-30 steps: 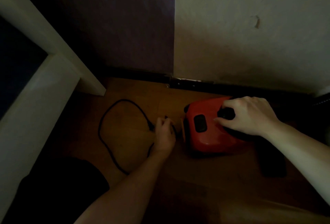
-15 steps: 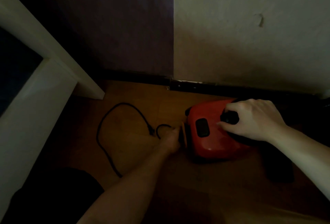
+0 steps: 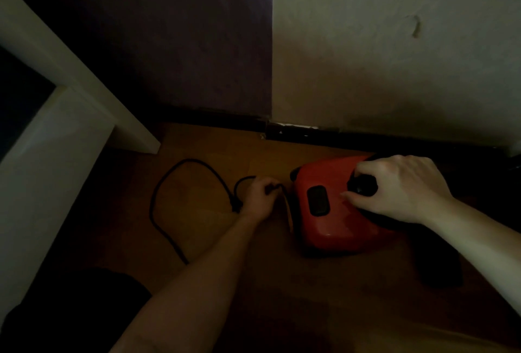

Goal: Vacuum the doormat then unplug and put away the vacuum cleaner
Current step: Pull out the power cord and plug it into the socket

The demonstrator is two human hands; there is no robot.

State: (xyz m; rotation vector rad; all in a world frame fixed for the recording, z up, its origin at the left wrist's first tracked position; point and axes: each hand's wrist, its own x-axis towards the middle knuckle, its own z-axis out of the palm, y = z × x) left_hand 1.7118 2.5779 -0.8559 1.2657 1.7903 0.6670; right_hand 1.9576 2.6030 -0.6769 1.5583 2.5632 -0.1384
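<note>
Setting: dim corner of a wooden floor [image 3: 214, 242], with a dark baseboard [image 3: 352, 141] under the wall at 12 o'clock and a white furniture leg [image 3: 84, 93] at 10 o'clock.
Vacuum cleaner: the red vacuum cleaner [image 3: 335, 228] sits on the floor close to the baseboard, at about 2 o'clock from the person. Its long axis seems to run roughly 9 to 3 o'clock, with the cord end toward 9.
Cord: the black cord [image 3: 169, 175] lies in a loose loop on the floor at 9 o'clock from the vacuum cleaner. Its plug [image 3: 236, 207] lies free on the floor, so it looks already unplugged.
Left hand: the left hand [image 3: 258, 197] is just beside the 9 o'clock end of the body, its fingers curled round the cord where it meets the body.
Right hand: the right hand [image 3: 400, 189] rests on top of the body, fingers closed over a black knob [image 3: 363, 183]. Whether that is a handle or a rewind control is too dark to tell.
Key relation: the slack lies at 9 o'clock, outboard of the left hand, and the left hand is nearer to it.
Likely step: gathering the cord toward 3 o'clock while the right hand steadies the body.
</note>
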